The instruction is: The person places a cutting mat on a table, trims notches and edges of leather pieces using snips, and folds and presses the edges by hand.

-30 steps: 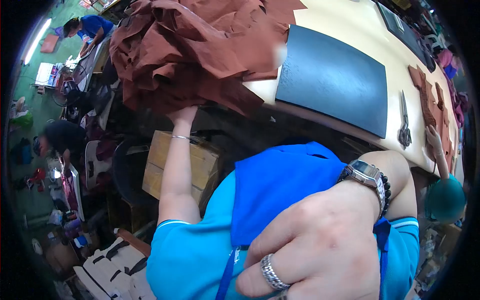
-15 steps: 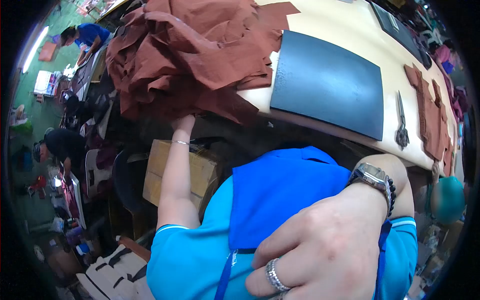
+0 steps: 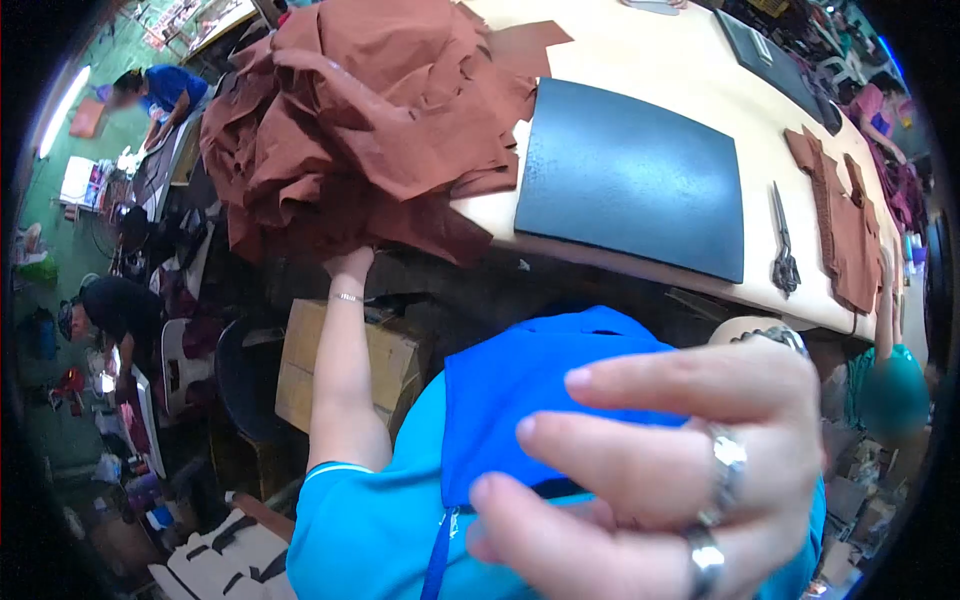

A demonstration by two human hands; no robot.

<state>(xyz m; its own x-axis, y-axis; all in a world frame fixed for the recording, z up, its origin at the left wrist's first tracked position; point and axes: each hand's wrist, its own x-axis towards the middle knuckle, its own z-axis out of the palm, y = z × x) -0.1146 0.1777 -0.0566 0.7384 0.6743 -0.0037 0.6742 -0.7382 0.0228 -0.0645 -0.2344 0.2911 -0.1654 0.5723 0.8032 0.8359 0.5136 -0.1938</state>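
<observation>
A big crumpled heap of reddish-brown fabric [image 3: 340, 130] lies over the table's left end and hangs past its edge. My left hand [image 3: 352, 262] reaches up to the underside of this overhang. Its fingers are hidden by the fabric, so I cannot see what grip they have. Close to the camera, in front of my blue apron [image 3: 540, 385], is my right hand [image 3: 690, 450], with rings on it. Its fingers are apart and nothing is in them. A dark flat board [image 3: 630, 185] rests on the table, to the right of the heap.
On the pale table [image 3: 640, 60], black-handled scissors [image 3: 783, 245] lie right of the board, beside brown fabric pieces [image 3: 848, 225]. A cardboard box [image 3: 345, 360] stands below the table edge. One person in teal [image 3: 885, 385] is at the right; other people work at the left.
My right hand has risen nearer the camera and its fingers have spread. The view has shifted slightly, moving the table things left and down. My left hand stays at the fabric.
</observation>
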